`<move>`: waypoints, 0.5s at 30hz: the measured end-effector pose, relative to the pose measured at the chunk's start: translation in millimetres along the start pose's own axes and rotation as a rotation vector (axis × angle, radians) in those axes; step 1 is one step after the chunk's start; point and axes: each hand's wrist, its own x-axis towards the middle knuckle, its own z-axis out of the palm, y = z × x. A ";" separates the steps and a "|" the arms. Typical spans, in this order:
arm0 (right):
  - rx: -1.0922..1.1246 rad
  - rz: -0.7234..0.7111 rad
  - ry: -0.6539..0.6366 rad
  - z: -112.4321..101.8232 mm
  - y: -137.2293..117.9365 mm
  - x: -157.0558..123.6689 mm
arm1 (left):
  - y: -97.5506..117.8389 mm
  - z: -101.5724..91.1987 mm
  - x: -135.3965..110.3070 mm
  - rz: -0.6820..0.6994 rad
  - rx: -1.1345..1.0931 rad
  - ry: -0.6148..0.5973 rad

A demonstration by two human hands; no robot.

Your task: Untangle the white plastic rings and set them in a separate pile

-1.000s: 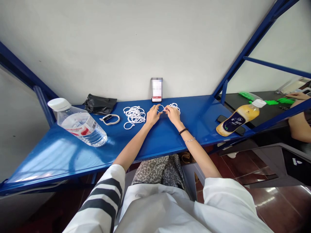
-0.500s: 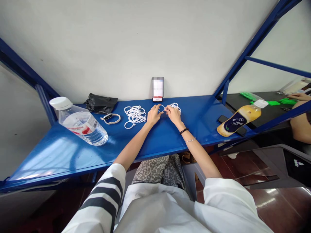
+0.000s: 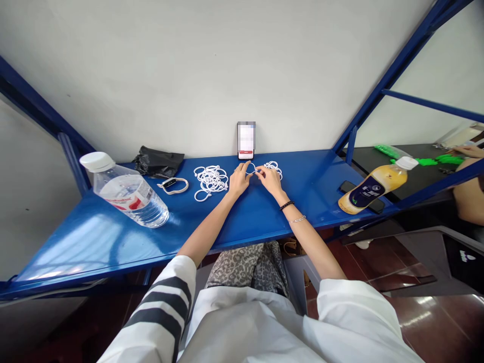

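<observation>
A thin white plastic curtain ring (image 3: 253,165) is held between my two hands above the blue table (image 3: 249,222). My left hand (image 3: 239,180) is closed on the ring's left side, thumb and fingers pinching it. On the opposite side, the fingertips of my right hand (image 3: 269,179) pinch the same ring. Left of my left hand lies a tangled pile of similar white rings (image 3: 212,177). A smaller group of white rings (image 3: 279,169) sits just behind my right hand, which partly hides it. Whether the held ring's ends are joined is too small to tell.
A phone (image 3: 246,141) leans against the wall. To the left are a large water bottle (image 3: 130,196), a black plastic bag (image 3: 159,162) and a wristband (image 3: 176,185). An orange drink bottle (image 3: 372,189) stands at right over a dark phone. Beyond the frame, another person's arm (image 3: 469,186) shows.
Both hands stay almost in place, still pinching the ring. The ring's visible outline between them has shifted slightly. The whole view has moved a little.
</observation>
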 end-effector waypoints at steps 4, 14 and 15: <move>-0.049 -0.022 0.009 -0.8 -0.8 0.1 | -1.5 1.5 0.4 0.013 -0.006 0.002; -0.061 -0.034 -0.013 -5.8 -4.8 -1.2 | -3.4 3.8 1.0 0.044 -0.022 -0.014; -0.060 -0.035 -0.017 -6.1 -5.2 -1.2 | -3.3 3.7 0.9 0.046 -0.028 -0.019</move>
